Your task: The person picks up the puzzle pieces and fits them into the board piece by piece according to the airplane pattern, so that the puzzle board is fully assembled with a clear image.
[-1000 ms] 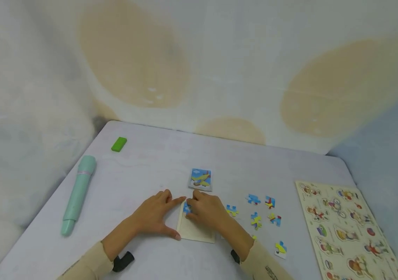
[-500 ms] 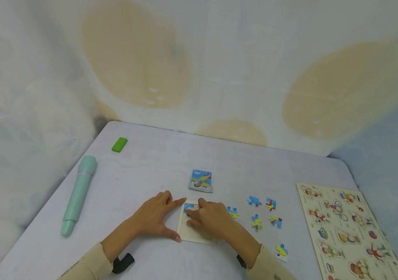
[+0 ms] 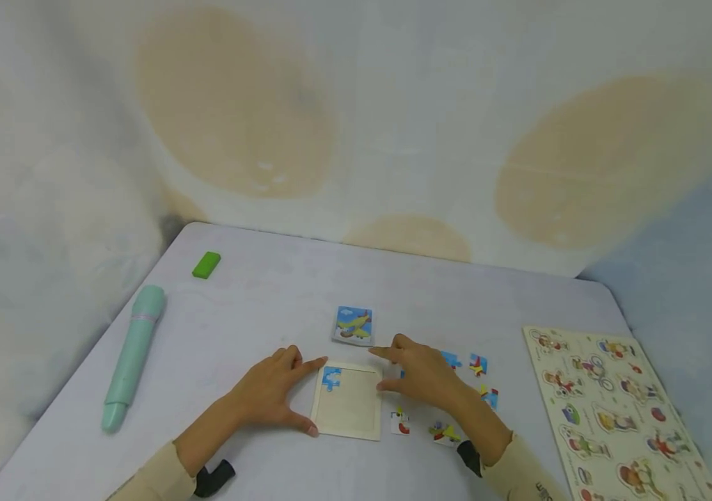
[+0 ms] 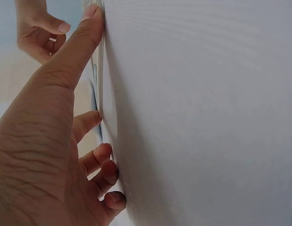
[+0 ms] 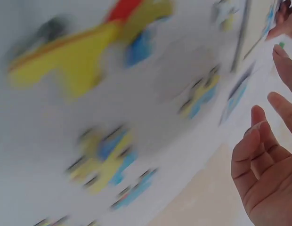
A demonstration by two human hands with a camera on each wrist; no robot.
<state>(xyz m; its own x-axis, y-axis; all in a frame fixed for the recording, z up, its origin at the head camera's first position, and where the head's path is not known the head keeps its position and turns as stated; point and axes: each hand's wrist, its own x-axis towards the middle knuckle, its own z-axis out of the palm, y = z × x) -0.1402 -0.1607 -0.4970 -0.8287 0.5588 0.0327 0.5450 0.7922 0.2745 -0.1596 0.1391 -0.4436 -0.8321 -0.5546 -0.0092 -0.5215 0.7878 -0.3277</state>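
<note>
A square wooden puzzle tray (image 3: 349, 412) lies flat on the table. One blue jigsaw piece (image 3: 332, 378) sits in its upper left corner. My left hand (image 3: 270, 391) rests at the tray's left side, index fingertip at the far corner and thumb at the near one. In the left wrist view, the thumb (image 4: 70, 56) touches the tray's thin edge. Past the tray's right edge hovers my right hand (image 3: 423, 374), fingers extended and nothing held, above loose pieces it partly hides. The right wrist view shows blurred jigsaw pieces (image 5: 106, 157) below that hand.
A picture card with a yellow plane (image 3: 353, 325) lies beyond the tray. Jigsaw pieces (image 3: 445, 433) are scattered to the right. A large wooden picture board (image 3: 619, 410) lies far right. On the left are a mint-green cylinder (image 3: 134, 358) and a green block (image 3: 207, 265).
My right hand has let go of the blue piece in the tray's corner and moved right, off the tray towards the loose pieces. The left hand has stayed at the tray's side.
</note>
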